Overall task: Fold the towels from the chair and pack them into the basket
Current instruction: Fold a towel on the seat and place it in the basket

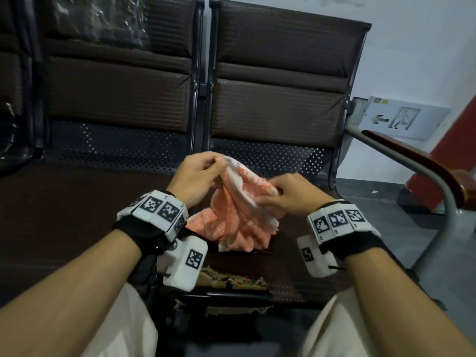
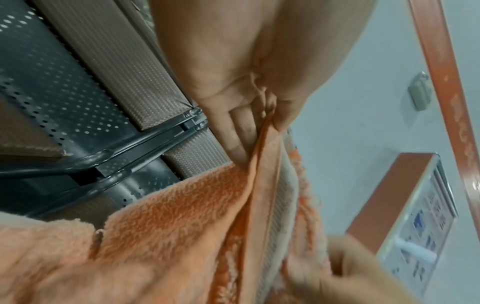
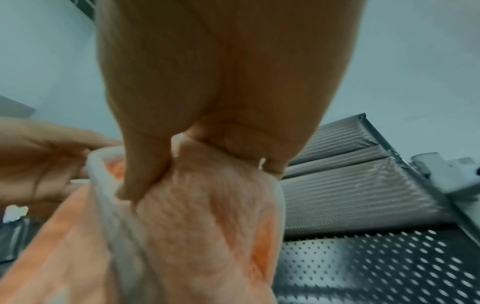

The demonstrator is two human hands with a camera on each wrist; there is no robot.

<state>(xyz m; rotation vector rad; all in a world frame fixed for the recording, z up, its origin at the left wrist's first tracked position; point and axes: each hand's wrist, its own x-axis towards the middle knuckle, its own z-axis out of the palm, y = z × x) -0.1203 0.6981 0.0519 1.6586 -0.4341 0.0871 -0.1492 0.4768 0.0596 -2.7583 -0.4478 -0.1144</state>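
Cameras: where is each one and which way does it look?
Head: up high, looking forward and down at the chair; both forearms, left hand, right hand.
Left wrist: under the palm, along the fingers pinching the towel.
Right wrist: same, along its thumb.
All three share the orange towel.

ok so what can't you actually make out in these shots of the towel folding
- Basket: in no view, so its place and contents are unknown.
- Orange towel: bunched between the left hand and right hand; its full size and fold state are hidden in its own folds.
- Right wrist view: blurred, and the palm fills the top, hiding the fingertips.
- Wall sign: its small label is too small to read.
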